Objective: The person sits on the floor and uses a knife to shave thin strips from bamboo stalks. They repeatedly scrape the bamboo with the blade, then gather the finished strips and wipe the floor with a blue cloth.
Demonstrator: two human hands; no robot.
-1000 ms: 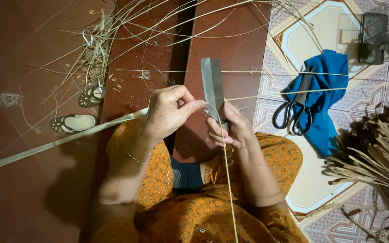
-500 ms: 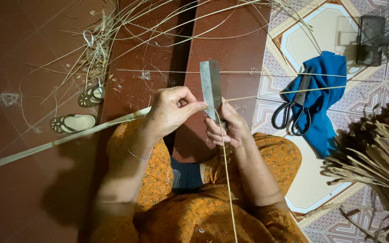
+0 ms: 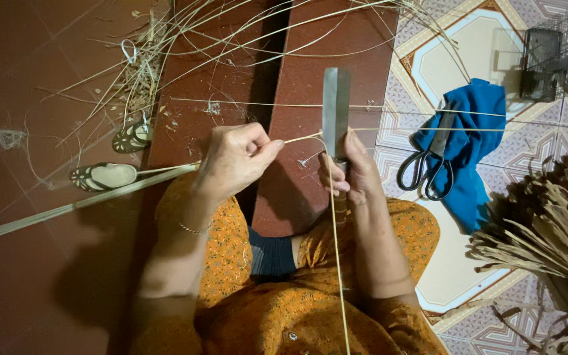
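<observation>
- Left hand, closed, pinches a thin cane strip beside the blade.
- Right hand, closed, grips a broad knife held upright; the strip passes the blade and trails down over the lap.
- Progress, judged: splitting midway; loose strands lie beyond the left hand, a bundle right of the right hand.
- No packages, labels or signs visible.

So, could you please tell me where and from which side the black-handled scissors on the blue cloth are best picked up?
Grip the scissors by the two black loops, which lie at the near end on the blue cloth. Come from above on the near side: the blades point away, and the loops look free to take.
</observation>
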